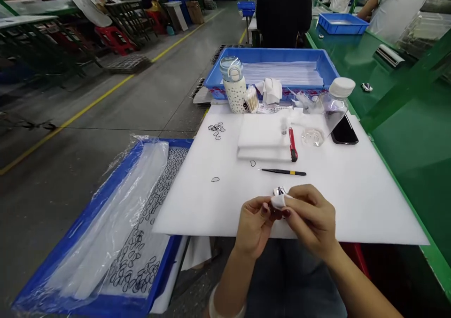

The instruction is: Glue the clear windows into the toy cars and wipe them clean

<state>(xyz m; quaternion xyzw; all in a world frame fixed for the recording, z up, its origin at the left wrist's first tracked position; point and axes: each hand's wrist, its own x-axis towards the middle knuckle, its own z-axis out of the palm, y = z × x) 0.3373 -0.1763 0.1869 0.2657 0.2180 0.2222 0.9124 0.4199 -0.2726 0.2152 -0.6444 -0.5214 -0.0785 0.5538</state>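
My left hand and my right hand meet over the near edge of the white work board. A white cloth lies over the tip of my right index finger and is pressed between the two hands. My left thumb and fingers pinch something small and dark, mostly hidden. Just beyond my fingertips sits a small white-and-black piece. Tweezers with a yellow band lie farther up, near a red utility knife. Thin black rings rest on the left side.
At the back stand a dotted bottle, cotton swabs, a clear jar and a blue bin. A phone lies right. Lower left, a blue tray holds many black rings. People sit beyond.
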